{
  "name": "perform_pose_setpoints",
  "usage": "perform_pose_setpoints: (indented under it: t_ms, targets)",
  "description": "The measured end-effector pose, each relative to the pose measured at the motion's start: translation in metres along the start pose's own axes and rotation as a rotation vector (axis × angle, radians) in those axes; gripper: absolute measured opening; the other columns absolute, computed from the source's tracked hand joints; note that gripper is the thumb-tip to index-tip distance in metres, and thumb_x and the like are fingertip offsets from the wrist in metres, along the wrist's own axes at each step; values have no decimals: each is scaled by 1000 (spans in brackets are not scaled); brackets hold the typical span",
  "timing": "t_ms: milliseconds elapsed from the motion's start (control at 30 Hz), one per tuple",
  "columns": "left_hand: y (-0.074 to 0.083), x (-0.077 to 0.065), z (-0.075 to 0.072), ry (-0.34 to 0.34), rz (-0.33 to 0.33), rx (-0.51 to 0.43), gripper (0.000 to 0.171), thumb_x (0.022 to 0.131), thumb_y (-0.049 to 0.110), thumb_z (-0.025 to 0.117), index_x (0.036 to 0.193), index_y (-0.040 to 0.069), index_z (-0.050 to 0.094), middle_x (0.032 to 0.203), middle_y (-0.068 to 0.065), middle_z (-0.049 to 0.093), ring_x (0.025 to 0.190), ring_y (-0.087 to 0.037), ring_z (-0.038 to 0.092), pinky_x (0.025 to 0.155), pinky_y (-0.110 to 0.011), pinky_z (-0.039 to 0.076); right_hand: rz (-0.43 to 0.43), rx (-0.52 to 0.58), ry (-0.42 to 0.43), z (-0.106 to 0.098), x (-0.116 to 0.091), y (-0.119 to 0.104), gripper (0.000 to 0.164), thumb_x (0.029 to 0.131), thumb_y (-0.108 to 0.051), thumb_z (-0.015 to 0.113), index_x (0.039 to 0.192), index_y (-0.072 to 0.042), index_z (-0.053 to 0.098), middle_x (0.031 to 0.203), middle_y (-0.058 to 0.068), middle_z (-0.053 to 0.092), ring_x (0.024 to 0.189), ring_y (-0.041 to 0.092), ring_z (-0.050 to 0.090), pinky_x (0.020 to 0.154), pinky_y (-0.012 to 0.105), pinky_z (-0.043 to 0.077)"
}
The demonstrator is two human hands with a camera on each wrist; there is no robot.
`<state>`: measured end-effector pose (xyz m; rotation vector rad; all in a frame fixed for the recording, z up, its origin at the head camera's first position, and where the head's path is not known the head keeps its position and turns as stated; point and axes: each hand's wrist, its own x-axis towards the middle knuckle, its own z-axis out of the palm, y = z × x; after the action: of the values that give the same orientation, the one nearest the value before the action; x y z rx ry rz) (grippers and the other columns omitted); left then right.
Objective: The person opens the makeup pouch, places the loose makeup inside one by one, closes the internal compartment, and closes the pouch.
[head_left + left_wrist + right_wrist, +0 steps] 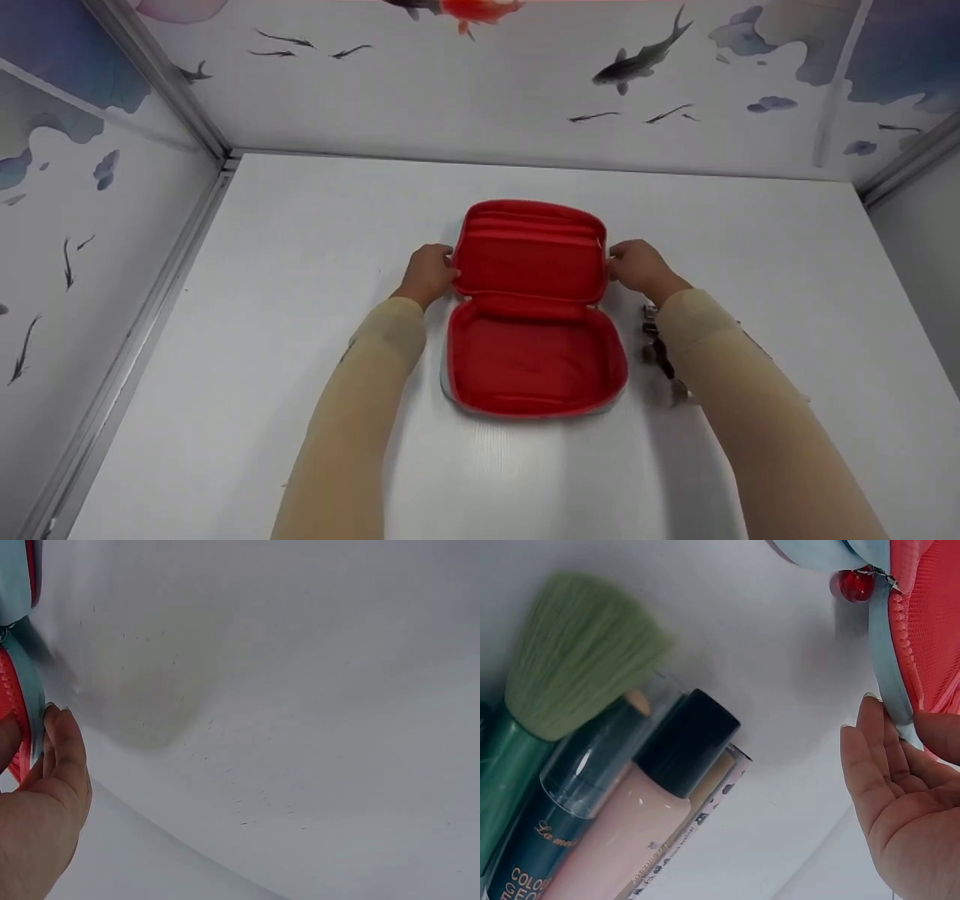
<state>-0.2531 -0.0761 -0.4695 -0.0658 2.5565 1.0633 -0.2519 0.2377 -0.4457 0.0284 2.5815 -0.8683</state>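
Observation:
A zippered cosmetic bag (537, 360) lies unfolded on the table, its red lining facing up and its outer shell pale blue. My left hand (428, 274) grips the left edge of its far half, thumb on the red inside and fingers along the blue outside, as the left wrist view (52, 787) also shows. At the opposite edge my right hand (640, 268) holds the same half, with the thumb over the rim and the fingers behind it. A red bead (855, 585) hangs by the zipper at the hinge in the right wrist view.
Right of the bag, partly under my right forearm, lie cosmetics: a green makeup brush (585, 652), a dark clear-capped tube (562, 802), a pink bottle with a black cap (697, 739) and a slim patterned box (705, 814). Printed panels (480, 90) wall the white table (315, 225).

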Motion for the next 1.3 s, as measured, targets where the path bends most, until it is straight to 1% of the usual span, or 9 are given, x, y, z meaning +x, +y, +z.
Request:
perform_pose_setpoints:
  t_ms: [67,200,367,433,633,767,900,1167,1300]
  targets:
    - [0,0,0,1,13,1,41,94,3,56,134,-4,52,121,-18,62,108,-26,59,92,-35,50,0,-7,-7,0,-1,0,28,98,-9,43,105,10,61,106,25,63,95,33,55,81,43,45]
    - [0,-1,0,-3,34,-3,41,93,1,56,133,-5,52,120,-20,62,110,-28,59,93,-36,49,14,-18,-28,-1,-3,-2,33,99,-10,42,118,11,58,109,26,62,102,36,56,89,48,45]
    - [-1,-1,1,-2,12,-23,43,94,4,55,136,-5,49,124,-20,60,113,-28,58,95,-36,48,34,-55,-36,-2,-4,-6,40,99,-12,42,130,13,50,116,29,60,107,38,56,95,50,45]
    - [-1,-2,2,3,14,-28,44,95,6,55,137,-5,48,125,-20,60,112,-28,58,95,-36,48,37,-87,-34,-4,-6,-6,45,99,-14,44,135,13,44,123,30,57,113,40,55,99,51,44]
    - [2,-6,3,17,-23,-67,49,98,13,53,142,-4,41,126,-20,58,110,-27,58,94,-36,48,28,-108,-20,-12,-18,-7,48,97,-14,49,138,10,43,132,30,51,119,42,51,99,51,43]
    - [4,-10,2,28,-43,-69,51,99,17,52,144,-2,39,130,-19,55,115,-27,55,98,-37,46,-12,-90,25,-16,-32,-7,46,97,-14,51,138,7,44,129,29,53,115,41,53,95,51,47]
    - [3,-13,0,58,-25,-64,49,99,19,51,143,-1,42,133,-20,54,121,-28,52,101,-38,44,-67,-90,56,-17,-50,-5,44,98,-14,52,137,5,46,127,26,55,115,39,54,93,50,49]
    - [-5,-16,0,103,21,-98,46,98,19,53,137,-4,47,126,-21,57,117,-30,54,99,-40,45,-146,-152,70,-16,-91,0,40,96,-11,57,134,2,52,125,23,57,113,37,55,91,49,50]
    - [-7,-16,2,107,12,-118,46,98,20,53,137,-4,48,123,-20,58,111,-29,55,95,-39,47,-177,-196,88,-14,-108,6,38,94,-10,59,130,1,56,124,22,59,112,36,56,90,50,50]
